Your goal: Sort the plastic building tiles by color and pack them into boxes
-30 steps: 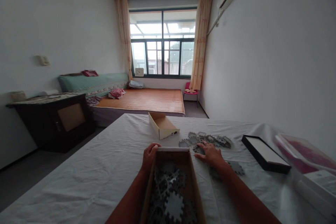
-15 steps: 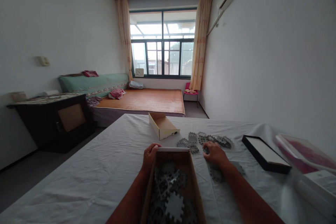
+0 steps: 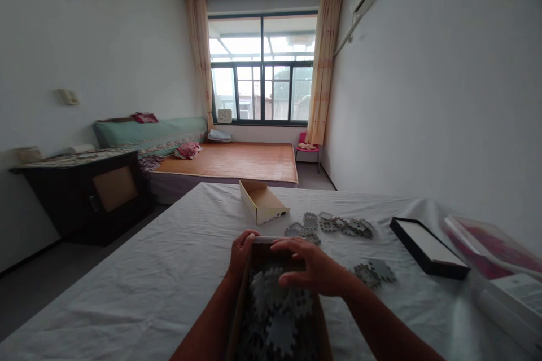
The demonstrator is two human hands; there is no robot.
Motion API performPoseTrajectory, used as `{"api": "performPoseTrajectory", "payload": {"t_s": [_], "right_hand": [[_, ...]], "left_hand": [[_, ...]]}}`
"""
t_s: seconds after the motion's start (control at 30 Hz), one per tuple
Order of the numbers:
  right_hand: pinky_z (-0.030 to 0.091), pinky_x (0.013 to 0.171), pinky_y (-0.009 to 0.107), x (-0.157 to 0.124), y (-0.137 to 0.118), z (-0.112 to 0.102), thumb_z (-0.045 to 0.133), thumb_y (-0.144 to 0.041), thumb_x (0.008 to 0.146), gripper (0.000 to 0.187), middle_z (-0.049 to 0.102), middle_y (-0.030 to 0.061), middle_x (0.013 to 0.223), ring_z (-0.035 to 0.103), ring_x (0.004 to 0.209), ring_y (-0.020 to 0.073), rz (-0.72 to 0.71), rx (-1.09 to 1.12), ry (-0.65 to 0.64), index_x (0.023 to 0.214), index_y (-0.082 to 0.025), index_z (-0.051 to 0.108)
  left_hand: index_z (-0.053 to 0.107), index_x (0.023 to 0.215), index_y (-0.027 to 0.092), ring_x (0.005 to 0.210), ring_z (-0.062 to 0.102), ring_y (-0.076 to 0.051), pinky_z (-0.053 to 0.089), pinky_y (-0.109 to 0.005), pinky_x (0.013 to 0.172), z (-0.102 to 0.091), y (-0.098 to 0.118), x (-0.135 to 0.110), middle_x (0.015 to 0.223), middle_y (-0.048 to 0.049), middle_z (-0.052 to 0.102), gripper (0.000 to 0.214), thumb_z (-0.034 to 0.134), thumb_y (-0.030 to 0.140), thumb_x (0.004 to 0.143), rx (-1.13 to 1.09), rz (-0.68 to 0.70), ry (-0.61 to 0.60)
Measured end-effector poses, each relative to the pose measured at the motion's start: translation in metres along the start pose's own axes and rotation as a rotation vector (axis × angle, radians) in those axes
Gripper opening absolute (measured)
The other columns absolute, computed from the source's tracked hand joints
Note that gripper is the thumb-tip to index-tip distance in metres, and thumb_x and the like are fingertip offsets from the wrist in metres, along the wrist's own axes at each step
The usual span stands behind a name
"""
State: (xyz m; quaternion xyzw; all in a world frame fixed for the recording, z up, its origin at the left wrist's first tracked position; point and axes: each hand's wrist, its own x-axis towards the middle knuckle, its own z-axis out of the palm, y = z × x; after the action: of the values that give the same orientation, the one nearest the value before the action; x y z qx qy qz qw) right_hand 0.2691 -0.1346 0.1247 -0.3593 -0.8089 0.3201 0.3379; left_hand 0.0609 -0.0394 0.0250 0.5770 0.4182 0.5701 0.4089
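My left hand point(image 3: 242, 254) is closed around the far left corner of a cardboard box point(image 3: 319, 316). Inside lie many grey interlocking puzzle pieces point(image 3: 282, 330) with toothed edges. Over the box's far right part hovers my right hand point(image 3: 307, 265), thumb and fingers apart, with nothing visible between them. Just below its fingertips, a slightly blurred grey piece point(image 3: 269, 287) lies among the others. Beyond the box, more toothed pieces point(image 3: 347, 227) are spread on the white tablecloth. A smaller group of pieces point(image 3: 375, 272) sits right of my right wrist.
The open box lid point(image 3: 265, 206) stands beyond the box. To the right are a black-rimmed tray point(image 3: 429, 248), a clear plastic container point(image 3: 493, 242) with reddish contents and a white box point(image 3: 516, 304). A bed point(image 3: 237, 161) is past the table's far edge.
My right hand has moved left from the table, where its fingers were closed on a grey piece, to above the box, and has opened. My left hand stays on the box corner.
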Motion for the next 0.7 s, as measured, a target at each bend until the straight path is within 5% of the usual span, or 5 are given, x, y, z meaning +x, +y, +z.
{"api": "performPoseTrajectory", "payload": {"t_s": [0.2,0.3,0.43,0.53,0.7], "right_hand": [[0.044,0.092,0.036,0.025,0.080,-0.046,0.031,-0.054,0.089,0.050,0.053,0.0078,0.126,0.050,0.115,0.0207,0.224,-0.291,0.350,0.121,-0.023,0.052],[0.031,0.103,0.040,0.044,0.132,-0.074,0.029,-0.054,0.088,0.056,0.047,0.0103,0.134,0.041,0.124,0.0229,0.465,-0.632,0.255,0.129,-0.019,0.046],[0.025,0.098,0.060,0.060,0.176,-0.077,0.041,-0.069,0.075,0.074,0.035,0.0143,0.142,0.028,0.130,0.0363,0.681,-0.723,0.153,0.134,-0.024,0.042],[0.025,0.090,0.068,0.065,0.192,-0.068,0.041,-0.078,0.067,0.080,0.032,0.0123,0.144,0.026,0.129,0.0421,0.767,-0.748,0.085,0.133,-0.033,0.041],[0.032,0.086,0.062,0.057,0.198,-0.067,0.048,-0.065,0.070,0.063,0.045,0.0085,0.136,0.037,0.122,0.0386,0.757,-0.773,0.023,0.126,-0.035,0.048]], "left_hand": [[0.061,0.065,0.015,0.060,0.046,-0.014,0.036,-0.023,0.057,-0.001,0.000,0.000,0.059,0.0010,0.053,0.028,0.047,0.037,0.076,0.049,0.049,0.029],[0.061,0.065,0.015,0.059,0.046,-0.014,0.036,-0.023,0.056,-0.001,-0.003,0.001,0.058,0.0013,0.053,0.028,0.046,0.037,0.076,0.028,0.050,0.028],[0.060,0.065,0.015,0.060,0.045,-0.013,0.035,-0.022,0.056,-0.001,-0.006,0.002,0.059,0.0015,0.052,0.027,0.046,0.035,0.077,0.030,0.051,0.024],[0.061,0.066,0.015,0.060,0.045,-0.013,0.035,-0.022,0.057,-0.003,-0.007,0.002,0.059,0.0018,0.051,0.028,0.046,0.035,0.078,0.042,0.048,0.020],[0.061,0.066,0.015,0.061,0.045,-0.014,0.035,-0.022,0.057,-0.004,-0.008,0.002,0.059,0.0015,0.053,0.028,0.046,0.035,0.079,0.040,0.054,0.018]]}}
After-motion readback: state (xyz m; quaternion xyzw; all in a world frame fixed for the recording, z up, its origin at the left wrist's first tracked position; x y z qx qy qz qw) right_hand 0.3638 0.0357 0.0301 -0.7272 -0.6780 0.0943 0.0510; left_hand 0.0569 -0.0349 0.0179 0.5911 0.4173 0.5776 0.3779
